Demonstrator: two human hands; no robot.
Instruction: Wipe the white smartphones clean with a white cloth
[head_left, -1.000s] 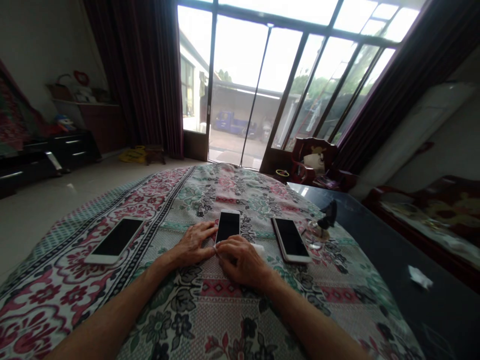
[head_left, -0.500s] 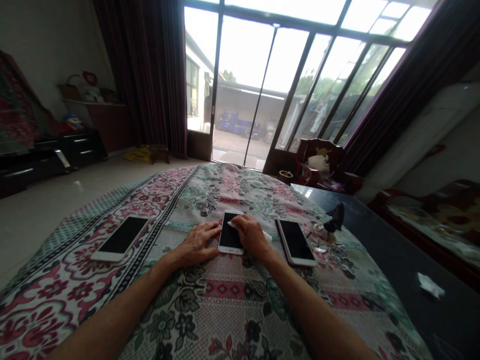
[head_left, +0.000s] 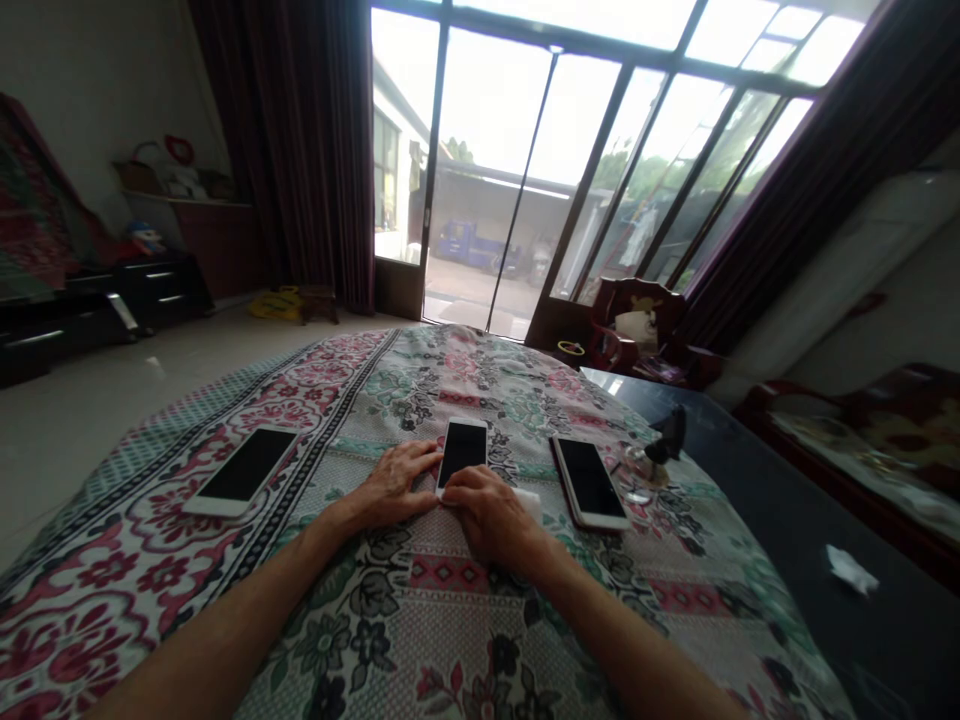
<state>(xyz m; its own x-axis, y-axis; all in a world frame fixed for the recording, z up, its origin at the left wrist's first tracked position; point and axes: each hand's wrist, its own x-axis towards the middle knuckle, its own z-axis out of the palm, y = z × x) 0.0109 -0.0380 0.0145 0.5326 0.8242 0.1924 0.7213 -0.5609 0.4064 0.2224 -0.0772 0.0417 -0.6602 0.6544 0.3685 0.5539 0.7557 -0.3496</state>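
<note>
A white-framed smartphone (head_left: pixel 466 443) lies face up on the patterned tablecloth, its screen dark. My left hand (head_left: pixel 397 482) rests flat on the cloth with fingers spread, their tips and thumb touching the phone's left edge. Over the phone's lower end, my right hand (head_left: pixel 491 515) is closed with its fingertips pressed down on the glass. A white tissue (head_left: pixel 529 502) shows at the right side of that hand; the part under the fingers is hidden. Another white phone (head_left: pixel 244 470) lies to the left, and a third phone (head_left: pixel 591 483) lies to the right.
A small clear glass item with a black top (head_left: pixel 651 462) stands right of the third phone. Crumpled white paper (head_left: pixel 851 570) lies on the dark tabletop (head_left: pixel 795 510). A wooden chair (head_left: pixel 637 325) stands beyond, near the glass doors.
My right hand has slid down the phone's screen toward its lower end, uncovering the upper part. My left hand stays at the phone's left edge.
</note>
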